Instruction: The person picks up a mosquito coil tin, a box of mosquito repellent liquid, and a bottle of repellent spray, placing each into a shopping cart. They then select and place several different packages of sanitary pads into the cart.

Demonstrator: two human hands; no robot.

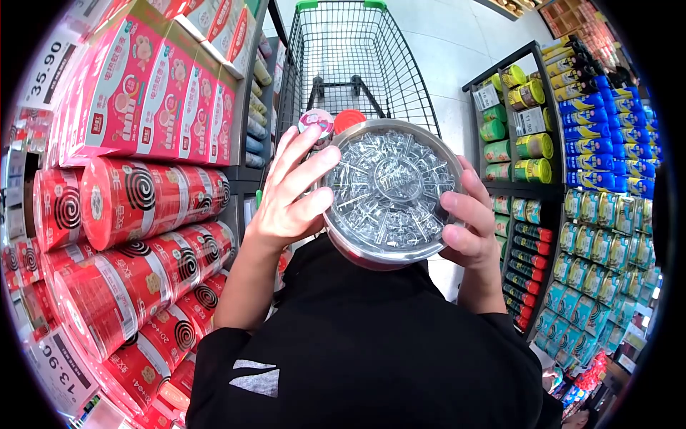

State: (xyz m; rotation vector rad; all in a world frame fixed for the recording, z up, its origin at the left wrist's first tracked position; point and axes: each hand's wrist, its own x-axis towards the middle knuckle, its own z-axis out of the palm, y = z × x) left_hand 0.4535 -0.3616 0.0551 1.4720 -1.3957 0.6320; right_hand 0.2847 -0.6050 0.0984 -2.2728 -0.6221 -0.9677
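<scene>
I hold a round tub (396, 189) up in front of my chest, its clear end facing me. Through that end shows a packed mass of shiny transparent pieces around a central ring. A strip of red shows on the tub's lower side. My left hand (293, 189) grips its left edge, fingertips resting on the rim. On the opposite edge my right hand (471, 222) holds it, two fingertips over the clear face. Just beyond the left fingers are a pink patterned round lid (316, 121) and a red round lid (349, 119); what supports them is hidden.
A wire shopping cart (350, 57) stands ahead on the pale tiled floor (450, 64). Close on the left, red tubs with black spirals (136, 264) are stacked below pink boxes (143, 86). Shelves on the right carry yellow-green cans (532, 143) and blue packages (586, 136).
</scene>
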